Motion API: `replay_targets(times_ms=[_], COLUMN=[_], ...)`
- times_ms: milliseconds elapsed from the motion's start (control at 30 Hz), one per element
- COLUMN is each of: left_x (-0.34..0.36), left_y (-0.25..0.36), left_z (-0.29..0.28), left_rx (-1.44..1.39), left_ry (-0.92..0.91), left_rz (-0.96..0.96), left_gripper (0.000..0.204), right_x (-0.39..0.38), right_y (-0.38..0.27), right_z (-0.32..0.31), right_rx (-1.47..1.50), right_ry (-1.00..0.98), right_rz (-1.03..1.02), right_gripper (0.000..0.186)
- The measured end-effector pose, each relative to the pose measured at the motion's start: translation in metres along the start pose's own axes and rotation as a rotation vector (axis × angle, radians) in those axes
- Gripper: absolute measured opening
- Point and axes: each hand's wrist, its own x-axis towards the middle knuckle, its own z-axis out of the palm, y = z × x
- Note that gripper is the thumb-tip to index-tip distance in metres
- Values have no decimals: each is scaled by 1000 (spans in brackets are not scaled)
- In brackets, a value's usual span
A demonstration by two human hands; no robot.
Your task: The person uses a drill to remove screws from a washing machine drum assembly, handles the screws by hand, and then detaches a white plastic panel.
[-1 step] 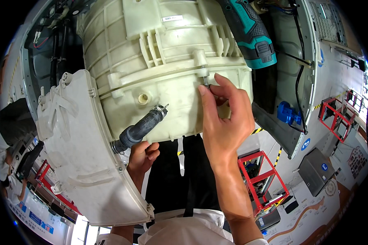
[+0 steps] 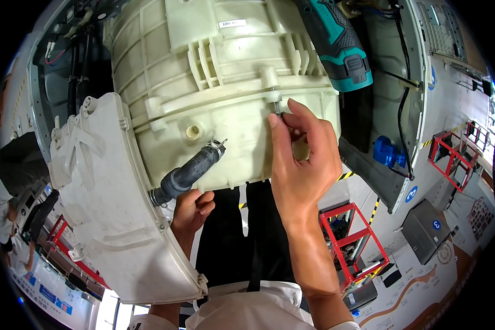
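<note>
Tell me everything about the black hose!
The hose is black, rubbery-looking and bent, with a thick bulge near its lower end. A silvery wire clip sits on its upper end. It slants in front of the cream tub, its lower end at the pale box. The left hand is below; I can't tell whether they touch.

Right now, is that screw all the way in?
No, partly out: the screw shows thread between the pale tub and right fingers.

Metal screw (image 2: pixel 277 106), smooth plastic drum (image 2: pixel 242 124)
</note>
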Motion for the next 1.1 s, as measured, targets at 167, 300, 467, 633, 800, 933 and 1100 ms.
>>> replay_targets(times_ms=[167, 300, 467, 633, 800, 933, 1100], left_x=[1, 1, 0, -1, 0, 0, 0], left_y=[-1, 0, 1, 1, 0, -4, -6], left_z=[0, 0, -3, 4, 4, 9, -1], left_rx=[12, 32, 14, 27, -6, -21, -40], left_ry=[-12, -25, -24, 36, -26, 5, -78], left_rz=[26, 24, 10, 30, 33, 45, 80], left_gripper=[19, 18, 18, 7, 17, 19, 19], right_x=[-1, 3, 3, 1, 0, -2, -17], right_y=[-5, -2, -1, -4, -1, 2, 12], right_z=[0, 0, -1, -2, -5, -16, -29], right_rx=[18, 36, 10, 27, 0, 81, 175], right_ry=[9, 3, -29, -48, -76, -95, -61], right_rz=[71, 27, 26, 94, 96, 71, 22], right_gripper=[22, 20, 20, 21, 24, 29, 26])
